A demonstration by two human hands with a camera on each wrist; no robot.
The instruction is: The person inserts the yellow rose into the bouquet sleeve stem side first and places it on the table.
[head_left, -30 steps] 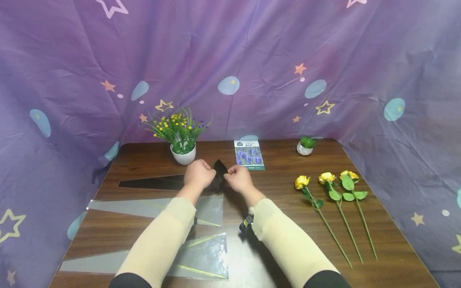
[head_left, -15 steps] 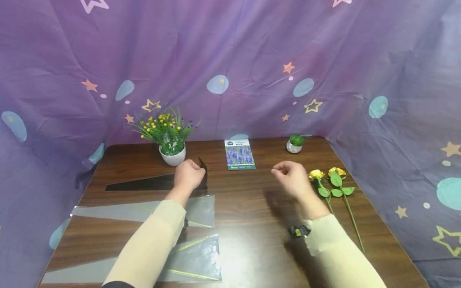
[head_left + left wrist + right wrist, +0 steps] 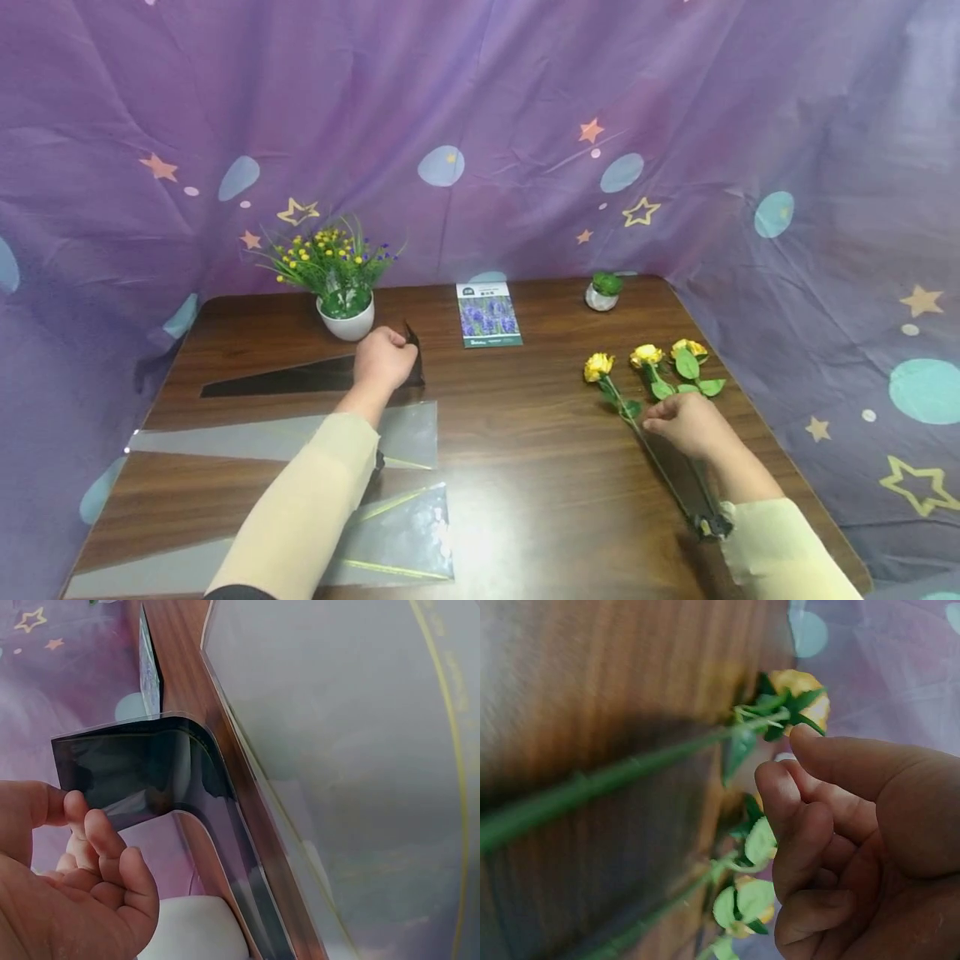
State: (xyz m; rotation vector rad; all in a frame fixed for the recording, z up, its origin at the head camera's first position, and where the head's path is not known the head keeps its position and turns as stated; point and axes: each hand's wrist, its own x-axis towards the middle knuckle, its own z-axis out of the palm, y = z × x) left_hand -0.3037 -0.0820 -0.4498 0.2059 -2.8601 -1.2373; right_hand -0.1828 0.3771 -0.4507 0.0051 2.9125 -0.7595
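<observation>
Though near left grip (image 3: 385, 358), flowerpot (image 3: 347, 324) upright.

Head view: the flower card (image 3: 489, 315) bears a short title (image 3: 495, 293) in dark characters, apparently Chinese, on its white top strip, with a finer line above it, a dark badge (image 3: 468, 292) with pale marks at its upper left corner, and pale print on the green band (image 3: 492, 341) along its foot; all too small to read with certainty. Left wrist view: faint yellowish lettering (image 3: 454, 664) runs beside the yellow stripe (image 3: 452, 705) on the clear sleeve (image 3: 360, 787), blurred, illegible.
</observation>
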